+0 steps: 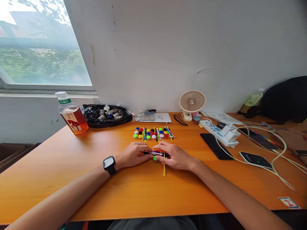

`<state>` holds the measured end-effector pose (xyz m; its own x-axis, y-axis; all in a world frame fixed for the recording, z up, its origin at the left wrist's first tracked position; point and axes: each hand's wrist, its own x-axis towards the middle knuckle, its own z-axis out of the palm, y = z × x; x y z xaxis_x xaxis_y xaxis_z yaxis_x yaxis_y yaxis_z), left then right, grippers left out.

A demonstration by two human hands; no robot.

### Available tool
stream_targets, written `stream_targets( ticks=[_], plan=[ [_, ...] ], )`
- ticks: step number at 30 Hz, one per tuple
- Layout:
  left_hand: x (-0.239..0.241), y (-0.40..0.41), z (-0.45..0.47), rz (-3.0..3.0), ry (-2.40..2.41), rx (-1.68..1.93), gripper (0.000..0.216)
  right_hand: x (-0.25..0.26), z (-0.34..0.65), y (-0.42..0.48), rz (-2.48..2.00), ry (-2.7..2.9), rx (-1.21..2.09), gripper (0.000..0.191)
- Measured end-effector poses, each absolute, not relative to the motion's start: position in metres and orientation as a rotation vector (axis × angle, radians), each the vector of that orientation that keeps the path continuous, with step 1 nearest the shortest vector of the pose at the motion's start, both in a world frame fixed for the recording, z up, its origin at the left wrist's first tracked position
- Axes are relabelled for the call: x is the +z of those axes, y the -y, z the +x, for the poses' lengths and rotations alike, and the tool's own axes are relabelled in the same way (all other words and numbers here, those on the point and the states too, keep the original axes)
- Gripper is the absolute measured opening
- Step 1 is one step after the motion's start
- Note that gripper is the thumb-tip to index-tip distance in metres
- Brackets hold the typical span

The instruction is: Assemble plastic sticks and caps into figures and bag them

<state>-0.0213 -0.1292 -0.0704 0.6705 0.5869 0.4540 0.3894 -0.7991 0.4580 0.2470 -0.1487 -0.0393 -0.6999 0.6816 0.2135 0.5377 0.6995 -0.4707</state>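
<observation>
My left hand (133, 154), with a black smartwatch (109, 164) on the wrist, and my right hand (174, 155) meet at the middle of the orange table (72, 179). Both pinch a small cluster of coloured rods and round connectors (157, 154) lying on the table between the fingertips. A yellow rod (164, 166) sticks out toward me from under my right hand. Just beyond the hands lies a spread of coloured connector pieces and rods (153, 133).
A bottle of amber drink (71, 113) stands at the far left beside a black bag of small parts (106, 115). A desk fan (192, 103), power strip (220, 132), phones (255, 159) and white cables (280, 156) fill the right side, where another person's hand (291, 139) rests.
</observation>
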Motion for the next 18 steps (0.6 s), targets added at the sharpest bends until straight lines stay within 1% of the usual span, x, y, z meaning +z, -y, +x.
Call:
stream_targets(
  ticks=[3, 5, 8, 9, 10, 12, 16, 18],
  plan=[
    [-0.069, 0.131, -0.021, 2.563, -0.784, 0.863, 0.020, -0.034, 0.251, 0.148, -0.870, 2.567, 0.532, 0.042],
    [-0.069, 0.131, -0.021, 2.562, -0.783, 0.867, 0.019, -0.031, 0.254, 0.147, -0.790, 2.591, 0.519, 0.056],
    [-0.069, 0.131, -0.022, 2.559, -0.783, 0.876, 0.019, -0.030, 0.257, 0.146, -0.703, 2.626, 0.523, 0.084],
    [-0.069, 0.131, -0.022, 2.559, -0.781, 0.875, 0.019, -0.031, 0.258, 0.145, -0.701, 2.634, 0.523, 0.087],
    [-0.069, 0.131, -0.022, 2.560, -0.775, 0.874, 0.020, -0.033, 0.258, 0.145, -0.718, 2.635, 0.513, 0.087],
    [-0.070, 0.130, -0.023, 2.562, -0.761, 0.871, 0.023, -0.039, 0.256, 0.144, -0.791, 2.624, 0.474, 0.081],
    [-0.070, 0.130, -0.023, 2.559, -0.758, 0.867, 0.024, -0.049, 0.248, 0.143, -0.900, 2.596, 0.382, 0.056],
    [-0.070, 0.130, -0.023, 2.559, -0.769, 0.861, 0.025, -0.051, 0.244, 0.144, -0.914, 2.592, 0.335, 0.047]
  ],
)
